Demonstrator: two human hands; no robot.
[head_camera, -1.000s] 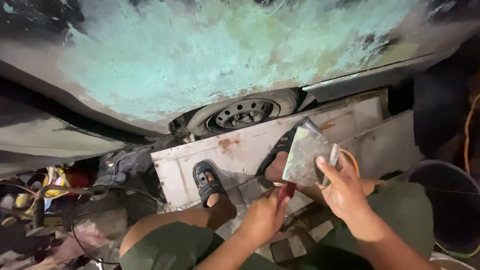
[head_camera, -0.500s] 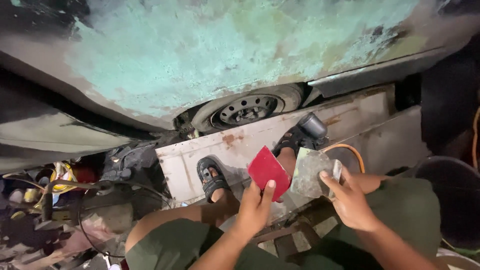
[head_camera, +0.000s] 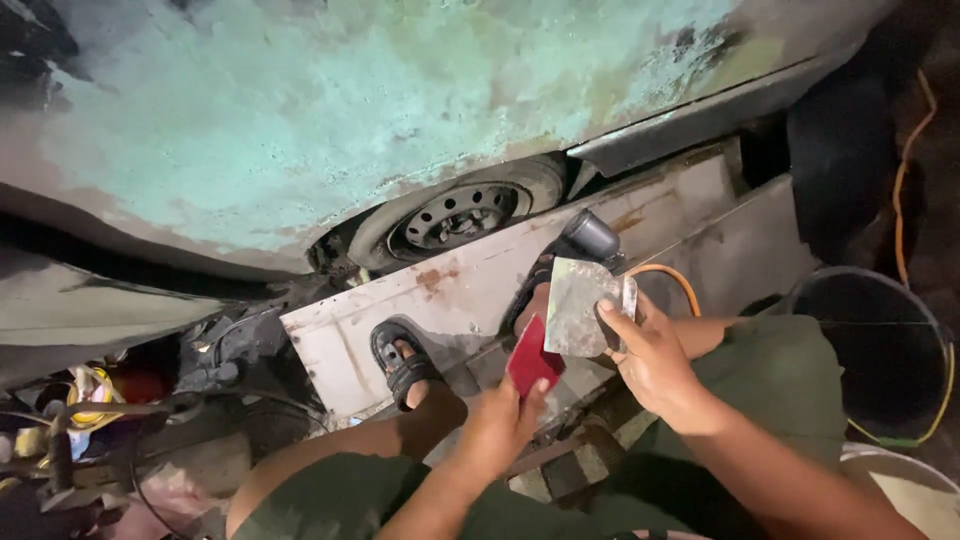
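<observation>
Below the car wheel (head_camera: 455, 215), the left hand (head_camera: 500, 425) grips a red spreader (head_camera: 533, 358), partly hiding it; the right hand (head_camera: 655, 365) holds a grey metal plate (head_camera: 580, 305), its fingertips concealed behind.

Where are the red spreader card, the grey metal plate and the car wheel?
red spreader card (head_camera: 532, 362), head view, middle of its red face.
grey metal plate (head_camera: 580, 305), head view, centre of its smeared face.
car wheel (head_camera: 455, 215), head view, steel rim hub.
</observation>
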